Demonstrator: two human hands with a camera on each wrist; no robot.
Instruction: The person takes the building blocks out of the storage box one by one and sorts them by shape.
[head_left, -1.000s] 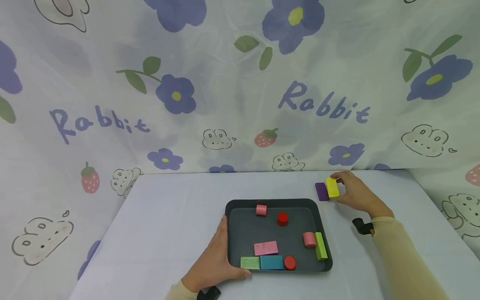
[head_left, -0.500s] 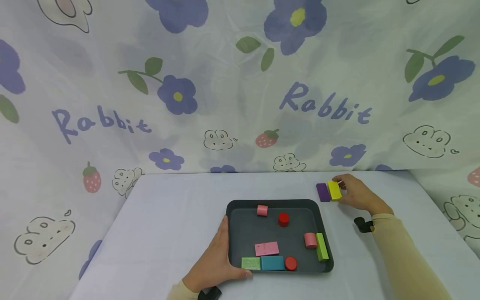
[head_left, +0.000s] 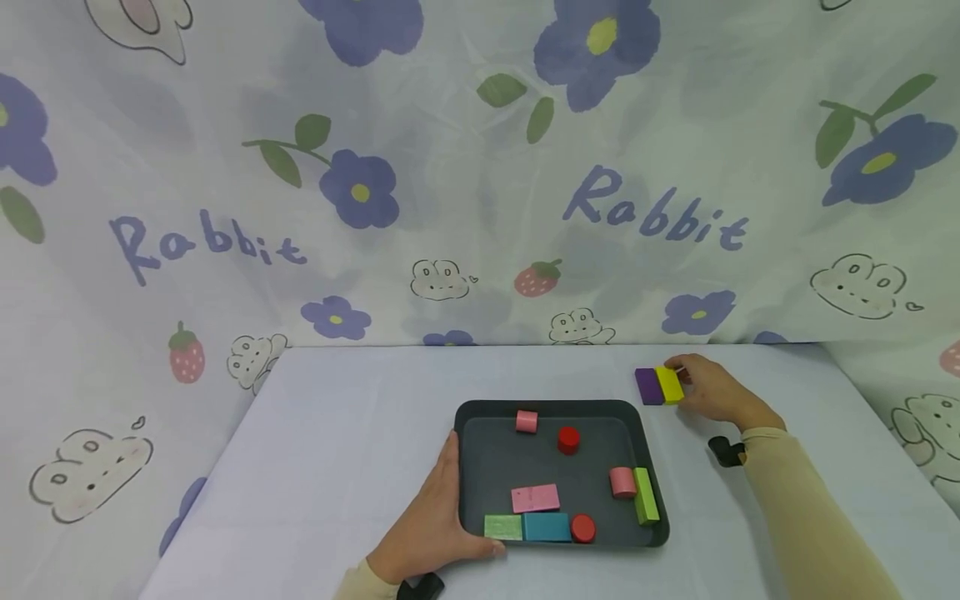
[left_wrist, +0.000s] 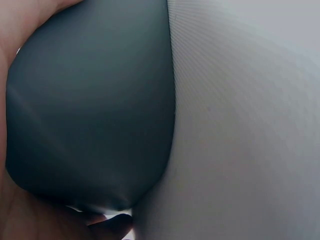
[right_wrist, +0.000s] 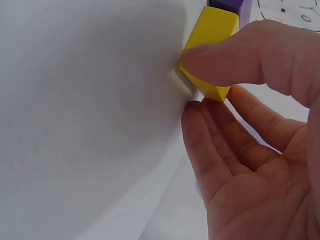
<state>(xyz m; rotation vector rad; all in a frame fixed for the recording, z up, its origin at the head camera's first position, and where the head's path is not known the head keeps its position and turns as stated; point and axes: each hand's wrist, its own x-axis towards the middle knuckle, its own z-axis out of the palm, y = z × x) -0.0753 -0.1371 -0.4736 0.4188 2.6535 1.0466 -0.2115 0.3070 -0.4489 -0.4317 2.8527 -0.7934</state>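
Observation:
My right hand (head_left: 716, 392) pinches a yellow block (right_wrist: 212, 35) between thumb and fingers at the back right of the table. Close against its left side lies a purple block (head_left: 648, 387). My left hand (head_left: 427, 518) holds the near left corner of a dark grey tray (head_left: 491, 450), thumb along the front rim and fingers along the left side. In the left wrist view the tray's outer surface (left_wrist: 95, 100) fills much of the picture. The yellow block's far face is hidden in the head view.
Inside the tray lie pink cylinders (head_left: 622, 482), red round pieces (head_left: 568, 440), a pink block (head_left: 536, 498), a teal block (head_left: 546, 527), and green blocks (head_left: 502, 527). A white cloth covers the table (head_left: 337, 450). Behind hangs a patterned curtain (head_left: 465, 192).
The yellow block in my right hand has come down slightly toward me and then closed the narrow gap to the purple block. My left hand stays at the tray's corner.

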